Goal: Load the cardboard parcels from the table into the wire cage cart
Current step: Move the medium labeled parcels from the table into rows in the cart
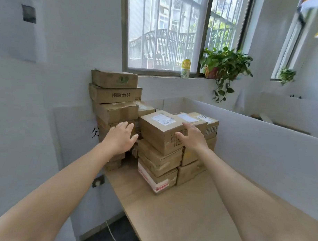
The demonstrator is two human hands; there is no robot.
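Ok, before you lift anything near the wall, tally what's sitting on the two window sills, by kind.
Potted plants: 2, a large trailing one on the middle sill and a small one on the right sill
Yellow-lidded jar: 1, on the middle sill beside the large plant
Total: 3

The table [178,216] has a pale wood-look top, matt and smooth. The parcels are brown corrugated cardboard, dull and scuffed; the top parcel [161,132] at the stack's front carries a white paper label and glossy clear tape along its seams. At 6 o'clock of it, the bottom parcel [157,178] has red-printed white tape. At 10 o'clock, the tall stack [115,100] shows creased, worn card. The partition [252,150] at 3 o'clock looks smooth, matt white.
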